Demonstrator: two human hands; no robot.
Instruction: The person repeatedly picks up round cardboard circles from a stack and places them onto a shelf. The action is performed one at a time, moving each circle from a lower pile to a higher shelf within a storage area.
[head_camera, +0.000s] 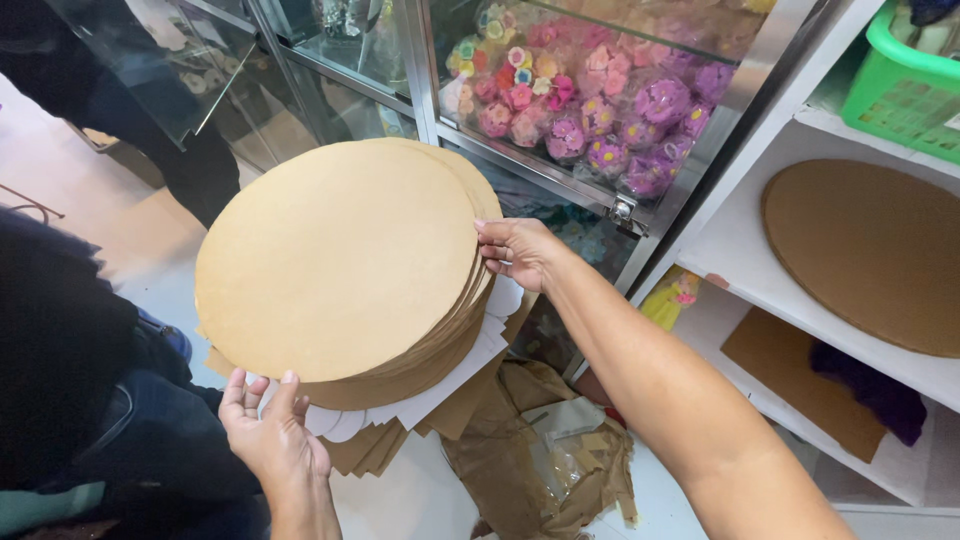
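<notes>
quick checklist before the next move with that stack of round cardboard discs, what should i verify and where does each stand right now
1. Left hand supports the stack of round brown discs from below at its near edge: ok.
2. Right hand grips the stack's right edge, fingers on the rim: ok.
3. Discs aligned: not ok, the lower ones fan out to the right and front.
4. White sheets and brown pieces under the stack held securely: cannot tell, they stick out loosely.
5. Floor below free: not ok, crumpled brown paper wrapping lies there.
6. White shelf has room: cannot tell, one round board already lies on it.
</notes>
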